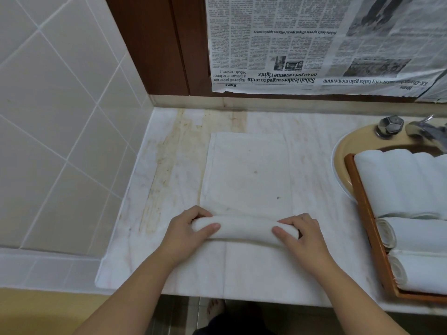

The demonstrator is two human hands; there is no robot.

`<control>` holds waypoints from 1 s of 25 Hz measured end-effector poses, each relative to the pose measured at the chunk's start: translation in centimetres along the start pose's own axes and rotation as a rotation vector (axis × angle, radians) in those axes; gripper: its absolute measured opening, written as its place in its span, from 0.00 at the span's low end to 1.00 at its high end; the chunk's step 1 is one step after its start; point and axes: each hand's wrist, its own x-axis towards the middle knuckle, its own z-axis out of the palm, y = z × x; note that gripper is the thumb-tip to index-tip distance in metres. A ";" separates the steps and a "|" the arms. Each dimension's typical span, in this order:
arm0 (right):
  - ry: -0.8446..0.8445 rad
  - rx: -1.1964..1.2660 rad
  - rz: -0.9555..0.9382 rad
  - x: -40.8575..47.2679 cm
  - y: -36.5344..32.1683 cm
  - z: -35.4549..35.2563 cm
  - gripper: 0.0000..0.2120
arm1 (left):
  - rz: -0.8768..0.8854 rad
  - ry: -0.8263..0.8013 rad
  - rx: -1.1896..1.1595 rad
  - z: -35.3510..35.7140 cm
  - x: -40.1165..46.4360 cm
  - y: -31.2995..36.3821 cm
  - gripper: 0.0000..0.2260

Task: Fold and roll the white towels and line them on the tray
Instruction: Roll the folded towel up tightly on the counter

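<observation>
One towel is under my hands, about a quarter rolled by my guess; the near end is wound into a soft, even roll and the rest lies flat on the counter, stretching away from me toward the wall. My left hand curls round the roll's left end, thumb on the near side and fingers over the top. My right hand grips the right end the same way. The cloth looks thin and matte, with a hemmed border and a couple of small dark specks. The counter is pale veined marble, stained yellowish along its left part. Further right, the wooden tray sits partly over the sink and already holds several finished rolls, packed side by side, some showing their spiral ends. How many towels remain I cannot tell; this one still needs rolling out and placing.
</observation>
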 end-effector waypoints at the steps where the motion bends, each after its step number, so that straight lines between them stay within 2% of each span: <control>1: 0.006 0.011 0.016 0.3 -0.1 -0.1 0.04 | -0.018 -0.012 -0.009 -0.1 0.2 0.1 0.11; 4: 0.014 -0.024 0.025 1.1 -0.1 0.2 0.06 | 0.022 0.079 0.092 0.1 1.6 -0.2 0.07; 7: 0.105 0.035 0.071 1.7 -0.3 0.6 0.12 | 0.100 0.123 0.225 -0.1 3.3 -0.2 0.06; 9: 0.238 -0.115 -0.060 1.3 -0.5 1.1 0.07 | 0.208 0.146 0.294 -0.2 3.7 0.1 0.08; 12: 0.419 -0.436 -0.385 -0.2 0.6 2.2 0.14 | 0.544 0.281 0.466 0.5 3.2 -0.8 0.13; 14: 0.415 -0.514 -0.428 -1.3 1.8 2.1 0.18 | 0.630 0.316 0.475 0.7 2.1 -2.5 0.13; 16: 0.335 -0.550 -0.405 -2.1 2.7 2.0 0.22 | 0.603 0.228 0.476 -0.2 1.3 -3.5 0.18; 18: 0.248 -0.492 -0.316 -2.0 2.5 1.8 0.21 | 0.501 0.072 0.471 -1.5 1.2 -3.1 0.21; 20: 0.173 -0.381 -0.205 -1.2 1.7 1.6 0.19 | 0.413 -0.038 0.448 -2.3 2.1 -1.9 0.18; 23: 0.106 -0.326 -0.102 0.7 0.8 0.9 0.18 | 0.349 -0.119 0.463 -2.6 3.6 -0.6 0.12; 25: 0.053 -0.322 -0.049 1.8 0.5 0.1 0.18 | 0.305 -0.184 0.441 -2.6 4.1 -0.2 0.14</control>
